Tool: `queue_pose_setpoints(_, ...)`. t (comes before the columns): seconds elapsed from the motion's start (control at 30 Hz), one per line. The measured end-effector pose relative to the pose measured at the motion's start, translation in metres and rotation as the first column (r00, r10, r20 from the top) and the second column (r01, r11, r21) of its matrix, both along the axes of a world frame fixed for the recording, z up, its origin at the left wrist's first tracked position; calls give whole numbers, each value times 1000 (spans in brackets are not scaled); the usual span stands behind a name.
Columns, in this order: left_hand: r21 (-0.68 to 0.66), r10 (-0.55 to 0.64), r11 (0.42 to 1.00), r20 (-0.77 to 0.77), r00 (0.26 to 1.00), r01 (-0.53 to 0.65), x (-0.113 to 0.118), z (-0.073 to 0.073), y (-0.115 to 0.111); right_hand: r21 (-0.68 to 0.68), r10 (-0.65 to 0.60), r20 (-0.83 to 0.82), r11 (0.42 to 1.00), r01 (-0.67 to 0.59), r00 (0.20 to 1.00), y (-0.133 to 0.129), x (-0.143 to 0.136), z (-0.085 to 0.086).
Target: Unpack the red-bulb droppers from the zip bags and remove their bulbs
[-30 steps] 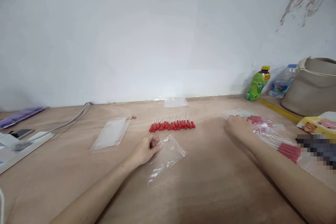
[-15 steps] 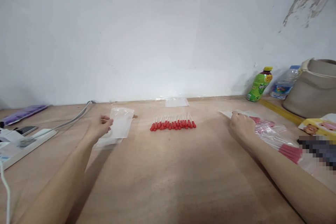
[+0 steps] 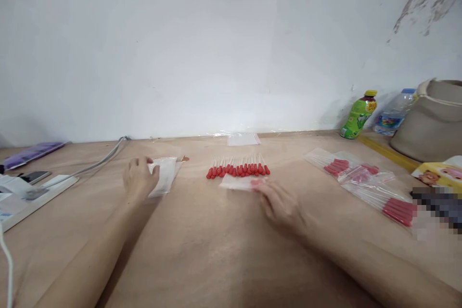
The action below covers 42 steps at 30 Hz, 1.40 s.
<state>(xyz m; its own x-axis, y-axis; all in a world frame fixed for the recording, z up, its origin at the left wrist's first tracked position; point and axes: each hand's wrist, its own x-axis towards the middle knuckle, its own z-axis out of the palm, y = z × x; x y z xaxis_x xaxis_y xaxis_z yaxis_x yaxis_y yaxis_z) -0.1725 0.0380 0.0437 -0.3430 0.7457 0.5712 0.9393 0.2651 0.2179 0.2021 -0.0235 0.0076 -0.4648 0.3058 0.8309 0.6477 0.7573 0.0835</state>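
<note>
There is one left hand [image 3: 139,178] and one right hand [image 3: 283,208], so two hands. One pale bag [image 3: 236,182] is at the right hand. One flat bag [image 3: 243,139] lies at the back. The piled bags [image 3: 164,175] are too close to count. More than ten red-ended sticks [image 3: 238,170] make a row. Three red bunches [image 3: 399,210] show on the right. Two bottles [image 3: 356,119], one bucket [image 3: 429,120] and one purple pack [image 3: 34,154].
</note>
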Motion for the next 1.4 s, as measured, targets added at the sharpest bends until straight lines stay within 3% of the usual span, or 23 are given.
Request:
queue_pose_setpoints(0.07,96,-219,970,-60,974,223,31,2,-7,-13,92,100,996,-91,991,-8,-13,-10)
queue_pose_setpoints(0.1,89,-378,920,-50,925,381,50,2,-13,-16,130,128,991,-129,983,-11,-17,-13)
queue_pose_setpoints(0.17,9,-667,745,13,745,667,89,0,-31,-58,194,121,980,-188,974,-15,-23,-15)
queue_pose_setpoints(0.23,-142,-855,487,124,504,862,122,-4,-49,-158,234,40,961,-225,971,-16,-22,-15)
queue_pose_setpoints(0.27,-153,-893,390,175,414,908,135,-7,-57,-224,230,-11,948,-226,973,-15,-19,-14)
queue_pose_setpoints(0.33,-168,-921,261,252,297,951,153,-12,-67,-353,140,-95,921,-165,986,-10,-8,-12)
queue_pose_setpoints(0.4,-179,-930,193,280,238,965,162,-17,-68,-477,-52,-125,879,-14,991,-2,6,-12)
queue_pose_setpoints(0.43,-196,-934,170,282,221,966,164,-19,-66,-552,-151,-112,831,65,982,3,12,-12)
queue_pose_setpoints(0.5,-245,-940,138,274,205,960,165,-24,-62,-680,-275,-45,713,172,960,11,21,-13)
queue_pose_setpoints(0.57,-295,-937,140,270,223,945,166,-29,-59,-762,-290,20,615,203,957,15,24,-13)
queue_pose_setpoints(0.73,-307,-912,252,242,331,918,168,-37,-62,-858,-211,9,501,116,977,12,12,-10)
queue_pose_setpoints(0.93,-288,-915,290,198,353,913,169,-34,-65,-903,-237,-121,430,-8,964,9,3,-8)
queue_pose_setpoints(1.13,-224,-934,328,72,351,918,178,-31,-54,-930,-298,-140,367,-22,944,10,-3,-6)
queue_pose_setpoints(1.4,-160,-973,220,-103,205,962,187,-31,-34,-920,-314,-174,389,-41,933,11,-5,-10)
